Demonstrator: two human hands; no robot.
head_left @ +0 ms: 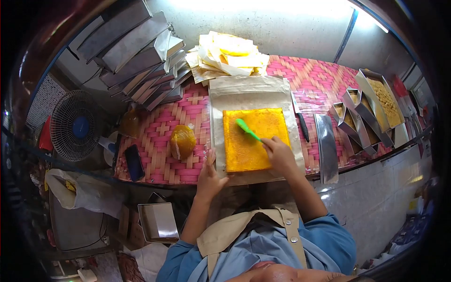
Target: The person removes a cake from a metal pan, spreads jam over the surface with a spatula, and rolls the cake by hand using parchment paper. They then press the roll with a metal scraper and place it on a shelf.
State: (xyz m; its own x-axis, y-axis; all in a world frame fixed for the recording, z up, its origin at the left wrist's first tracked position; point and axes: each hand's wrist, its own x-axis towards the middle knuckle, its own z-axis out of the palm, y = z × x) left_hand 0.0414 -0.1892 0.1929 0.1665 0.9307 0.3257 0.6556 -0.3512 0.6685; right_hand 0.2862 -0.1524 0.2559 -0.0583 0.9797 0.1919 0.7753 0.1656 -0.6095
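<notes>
A square yellow cake [256, 152] lies flat on brown paper sheets [249, 87] in the middle of the table. My right hand [278, 152] is closed round the handle of a green brush [248, 129], whose head touches the cake's upper left part. At the cake's lower left corner, my left hand [211, 177] rests at the paper's edge with its fingers apart, holding nothing. Left of that hand sits a plastic bag of orange-brown filling [182, 142]. A knife [300, 117] with a black handle lies right of the paper.
Stacked metal tins [136, 51] and crumpled yellow-stained papers [228, 51] stand at the back. On the left are a fan [73, 126] and a phone [134, 162]. A metal strip [326, 148] and crumb-filled tins [383, 101] are on the right of the pink woven table [197, 101].
</notes>
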